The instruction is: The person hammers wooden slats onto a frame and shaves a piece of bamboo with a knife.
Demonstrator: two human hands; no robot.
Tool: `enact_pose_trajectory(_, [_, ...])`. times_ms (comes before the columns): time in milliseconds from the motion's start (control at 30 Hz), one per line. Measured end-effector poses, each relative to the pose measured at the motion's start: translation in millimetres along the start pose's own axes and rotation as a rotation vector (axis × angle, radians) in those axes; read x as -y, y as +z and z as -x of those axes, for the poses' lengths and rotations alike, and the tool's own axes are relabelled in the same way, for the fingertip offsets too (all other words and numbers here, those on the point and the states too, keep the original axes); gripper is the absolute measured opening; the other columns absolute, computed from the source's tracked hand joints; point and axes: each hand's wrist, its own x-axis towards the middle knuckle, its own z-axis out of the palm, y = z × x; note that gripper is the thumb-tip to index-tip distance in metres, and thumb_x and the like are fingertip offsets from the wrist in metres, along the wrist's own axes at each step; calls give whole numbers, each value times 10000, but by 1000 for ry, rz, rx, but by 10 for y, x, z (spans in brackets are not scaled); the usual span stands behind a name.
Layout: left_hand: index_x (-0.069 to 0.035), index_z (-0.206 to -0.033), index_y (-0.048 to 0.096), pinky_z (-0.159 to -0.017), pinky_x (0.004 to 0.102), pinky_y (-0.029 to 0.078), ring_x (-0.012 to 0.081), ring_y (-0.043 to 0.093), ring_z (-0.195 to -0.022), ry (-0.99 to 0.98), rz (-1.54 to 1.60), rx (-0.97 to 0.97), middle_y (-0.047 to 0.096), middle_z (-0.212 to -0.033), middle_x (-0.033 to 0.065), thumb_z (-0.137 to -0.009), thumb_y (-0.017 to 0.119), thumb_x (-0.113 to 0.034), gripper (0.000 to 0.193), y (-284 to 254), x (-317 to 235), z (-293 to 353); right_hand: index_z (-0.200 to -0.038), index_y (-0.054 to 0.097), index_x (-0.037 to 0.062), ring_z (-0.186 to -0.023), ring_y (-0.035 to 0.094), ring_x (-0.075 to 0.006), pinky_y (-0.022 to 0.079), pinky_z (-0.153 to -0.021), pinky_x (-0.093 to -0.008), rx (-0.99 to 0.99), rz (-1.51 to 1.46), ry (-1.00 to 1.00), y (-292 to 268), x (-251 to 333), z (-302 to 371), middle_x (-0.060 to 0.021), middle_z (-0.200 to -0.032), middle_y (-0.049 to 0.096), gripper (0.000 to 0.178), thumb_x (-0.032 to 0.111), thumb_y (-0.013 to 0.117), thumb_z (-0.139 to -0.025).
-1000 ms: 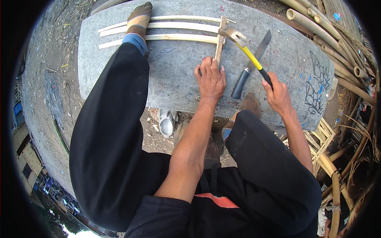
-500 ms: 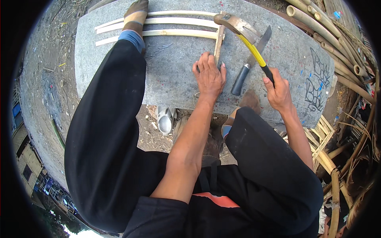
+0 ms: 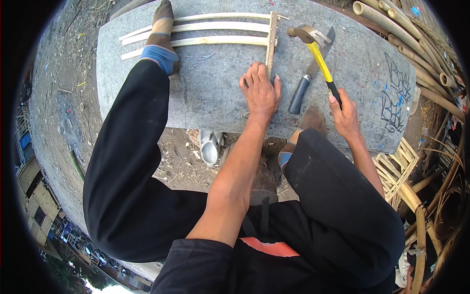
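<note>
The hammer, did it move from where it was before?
Yes. Against the knife lying on the slab, the hammer has moved right: its head overlapped the wooden crosspiece before, and now it overlaps the knife's blade.

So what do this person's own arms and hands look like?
The left hand and right hand wear no gloves. The left arm comes from a short black sleeve; on the right arm, any sleeve is hidden. No watch or bracelet shows.

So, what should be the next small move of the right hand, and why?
Perhaps bring the hammer left, over the crosspiece: its head overlaps the knife in this view, while the left hand covers the crosspiece's near end and a foot rests across the strips.
</note>
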Motion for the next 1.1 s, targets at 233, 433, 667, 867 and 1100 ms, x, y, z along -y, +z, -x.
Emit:
enact_pose_trajectory(233, [-14,-1311,376,-1050,490,233,329,403,-1248,7,-4,22,451,-1314,169,-874,646,-232,558,16,-37,-10,-1037,551,18,-546,506,-226,396,-548,-373,-55,-112,53,67,-129,267,-112,-625,511,341,357,535,-1006])
enact_pose_trajectory(433, [-6,-1307,384,-1053,486,238,324,396,-1259,7,-24,11,447,-1324,172,-870,643,-253,564,37,-10,20,-1041,555,27,-558,547,-268,407,-562,-382,-116,-89,160,46,-143,693,-124,-635,535,333,357,543,-1000])
enact_pose_trajectory(667, [-8,-1320,385,-1061,496,234,327,397,-1267,3,-41,14,450,-1329,179,-877,633,-255,564,44,-36,5,-1043,560,57,-594,574,-274,434,-588,-387,-250,-58,379,164,-831,1393,-121,-644,543,373,424,561,-976])
enact_pose_trajectory(867, [-3,-1329,386,-1065,488,244,333,402,-1276,21,-104,-31,462,-1330,182,-892,632,-313,590,94,-10,20,-1058,563,61,-600,575,-262,435,-590,-383,-399,-48,468,317,-1184,1947,-118,-657,551,360,412,563,-976])
enact_pose_trajectory(1100, [10,-1338,395,-1082,502,246,361,385,-1290,-1,-122,5,452,-1351,204,-914,610,-356,600,92,-18,17,-1068,565,63,-601,574,-248,434,-587,-379,-474,-60,524,400,-1310,2293,-114,-660,553,352,403,561,-978])
